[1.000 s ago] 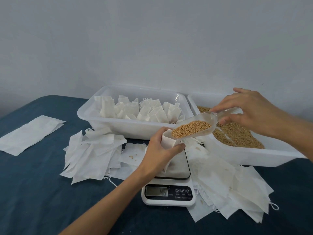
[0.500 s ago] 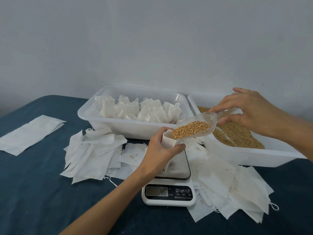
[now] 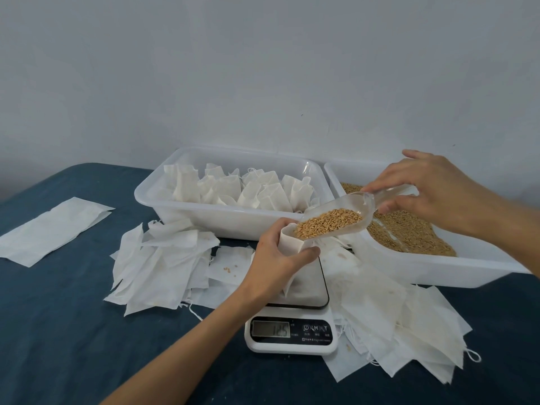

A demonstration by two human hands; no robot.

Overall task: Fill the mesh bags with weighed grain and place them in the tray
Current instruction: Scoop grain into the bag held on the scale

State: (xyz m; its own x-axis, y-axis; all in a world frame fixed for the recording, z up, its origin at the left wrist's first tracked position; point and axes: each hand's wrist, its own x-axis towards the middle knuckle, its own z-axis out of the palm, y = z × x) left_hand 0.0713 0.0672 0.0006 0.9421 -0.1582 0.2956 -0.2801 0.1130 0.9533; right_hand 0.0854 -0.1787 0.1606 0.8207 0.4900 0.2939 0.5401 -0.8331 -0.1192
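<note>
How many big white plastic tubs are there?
2: one tub behind the scale holds filled bags; the other tub, on its right, holds loose grain. None seem hidden.

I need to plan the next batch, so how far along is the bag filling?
Done: roughly a dozen filled bags stand in the tray. In hand: the left hand holds a bag open on the scale while the right hand tips the scoop of grain into it. Left: many empty bags lie around the scale.

blue table [image 3: 58,331] | two trays [image 3: 222,220] | scale [image 3: 292,334] | loose bags [image 3: 163,267]
</note>
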